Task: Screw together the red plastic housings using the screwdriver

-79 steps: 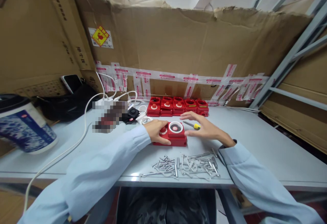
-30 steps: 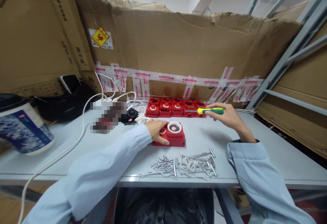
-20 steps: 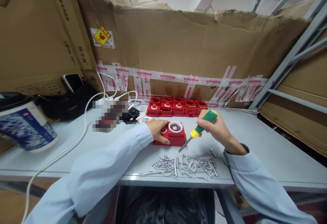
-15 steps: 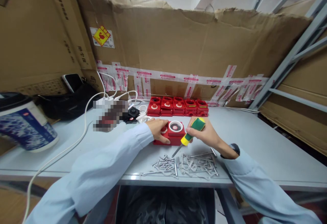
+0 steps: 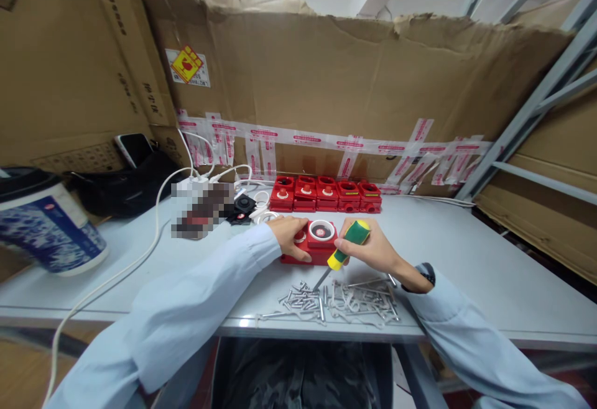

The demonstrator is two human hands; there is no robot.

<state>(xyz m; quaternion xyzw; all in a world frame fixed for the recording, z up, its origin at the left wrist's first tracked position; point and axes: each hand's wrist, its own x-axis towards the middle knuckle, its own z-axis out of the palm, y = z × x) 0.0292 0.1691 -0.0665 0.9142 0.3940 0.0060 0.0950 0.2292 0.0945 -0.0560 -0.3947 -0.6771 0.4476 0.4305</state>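
Observation:
My left hand (image 5: 291, 238) is wrapped over the left side of a red box-shaped device (image 5: 321, 255) with a white ring on its top, lying on the table. In my right hand (image 5: 373, 248) is a screwdriver (image 5: 351, 241) with a green and yellow handle, its fingers closed around it. The shaft slants down and left, and its tip is at the edge of a pile of small metal screws (image 5: 301, 302). Right of that pile lie longer metal rods or bolts (image 5: 364, 300) among pale strips.
Several red devices (image 5: 326, 194) stand in a row at the back, before a taped cardboard wall (image 5: 326, 86). Black parts (image 5: 242, 205), white cables (image 5: 153, 235) and a paper cup (image 5: 49, 229) are on the left. A metal shelf frame (image 5: 527, 117) rises at right.
My right hand has shifted slightly left and down, bringing the screwdriver tip lower against the screws. My left hand stays on the red device.

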